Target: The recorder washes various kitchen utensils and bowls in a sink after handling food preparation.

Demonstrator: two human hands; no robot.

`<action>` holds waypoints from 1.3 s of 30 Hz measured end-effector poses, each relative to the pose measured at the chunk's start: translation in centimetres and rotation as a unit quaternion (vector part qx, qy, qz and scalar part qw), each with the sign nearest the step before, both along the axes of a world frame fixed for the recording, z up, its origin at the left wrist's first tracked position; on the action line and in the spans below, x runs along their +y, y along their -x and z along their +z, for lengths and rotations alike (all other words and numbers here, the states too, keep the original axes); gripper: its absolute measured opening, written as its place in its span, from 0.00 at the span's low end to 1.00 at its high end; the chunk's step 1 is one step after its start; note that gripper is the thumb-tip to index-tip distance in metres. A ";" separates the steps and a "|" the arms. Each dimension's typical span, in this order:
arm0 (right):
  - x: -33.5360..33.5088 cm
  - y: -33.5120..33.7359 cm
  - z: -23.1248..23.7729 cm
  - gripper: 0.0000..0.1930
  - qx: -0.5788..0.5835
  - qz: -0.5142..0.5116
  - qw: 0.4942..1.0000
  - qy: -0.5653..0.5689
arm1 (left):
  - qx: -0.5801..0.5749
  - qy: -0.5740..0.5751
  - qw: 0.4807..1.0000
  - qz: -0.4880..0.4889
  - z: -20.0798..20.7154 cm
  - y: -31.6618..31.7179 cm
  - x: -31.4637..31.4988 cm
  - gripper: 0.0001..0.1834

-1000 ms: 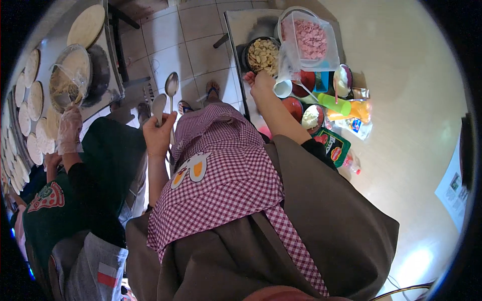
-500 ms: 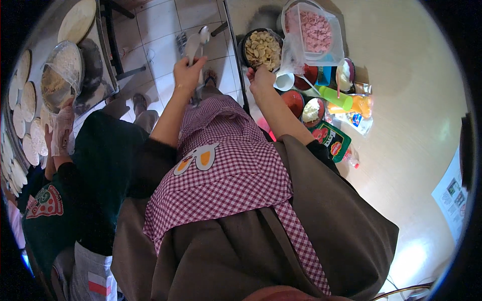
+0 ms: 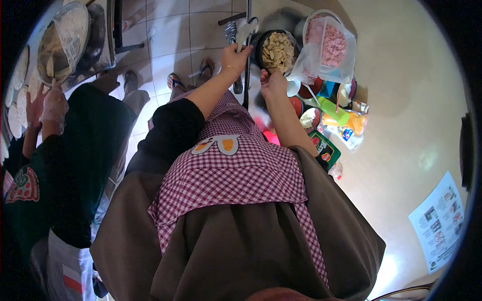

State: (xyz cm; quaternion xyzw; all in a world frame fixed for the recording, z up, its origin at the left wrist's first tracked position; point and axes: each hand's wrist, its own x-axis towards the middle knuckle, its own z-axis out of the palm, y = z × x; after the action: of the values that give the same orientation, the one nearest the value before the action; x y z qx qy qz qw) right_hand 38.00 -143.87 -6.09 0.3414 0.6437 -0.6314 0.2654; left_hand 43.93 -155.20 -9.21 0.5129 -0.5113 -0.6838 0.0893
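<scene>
My left hand (image 3: 237, 59) is closed around a bunch of utensils: a metal fork (image 3: 231, 32), a pale flat-ended utensil (image 3: 244, 35) and a metal spoon (image 3: 253, 23). They point away from me, just left of a black bowl (image 3: 259, 50) of pale sliced pieces that look like mushrooms (image 3: 278, 51). At the bowl's near rim, my right hand (image 3: 273, 83) is closed with its fingers on the edge. A clear tub (image 3: 346, 65) of chopped pink meat (image 3: 334, 46) stands to the right of the bowl, with plastic film hanging from it.
Small bowls, a green cylinder (image 3: 333, 111), an orange packet (image 3: 351, 122) and a green pouch (image 3: 325, 149) crowd the table (image 3: 401, 100). A printed sheet (image 3: 439, 220) lies far right. At left, a co-worker's gloved hands (image 3: 52, 105) are near a large bowl (image 3: 83, 37) and dough rounds.
My left hand has carried the utensils right, from over the floor to beside the black bowl. My right hand stays at the bowl's rim. The co-worker's hands have shifted.
</scene>
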 end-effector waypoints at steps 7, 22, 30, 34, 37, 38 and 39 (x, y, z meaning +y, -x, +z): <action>-0.6 -0.2 0.4 0.12 0.019 -0.009 0.999 -0.034 | 0.065 -0.035 0.996 0.042 -0.9 -0.2 0.9 0.15; -0.3 -0.6 2.6 0.12 0.041 0.020 0.999 0.014 | 0.039 -0.032 0.999 -0.010 2.4 -0.4 -1.0 0.18; -0.4 -1.7 4.1 0.12 0.045 0.039 0.998 -0.004 | 0.113 -0.068 0.991 0.003 -0.5 0.2 -1.3 0.13; -0.5 -2.8 5.9 0.11 0.059 0.064 0.996 -0.013 | 0.125 -0.109 0.986 -0.014 -0.9 0.5 -1.7 0.13; 0.1 -3.2 7.2 0.11 0.059 0.079 0.994 -0.045 | 0.128 -0.086 0.987 -0.044 -0.8 0.7 -1.9 0.13; 0.6 -3.4 7.7 0.11 0.059 0.076 0.994 -0.044 | 0.109 -0.053 0.991 -0.063 -0.7 0.9 -1.9 0.14; 1.1 -3.6 8.2 0.11 0.070 0.103 0.992 -0.020 | 0.089 -0.018 0.993 -0.080 -0.5 0.8 -2.2 0.15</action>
State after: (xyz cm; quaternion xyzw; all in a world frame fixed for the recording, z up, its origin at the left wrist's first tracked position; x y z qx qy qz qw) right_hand 41.59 -142.77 2.14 0.2336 0.7052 -0.6099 0.2760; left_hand 43.10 -157.42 -9.71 0.4089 -0.5280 -0.7410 0.0707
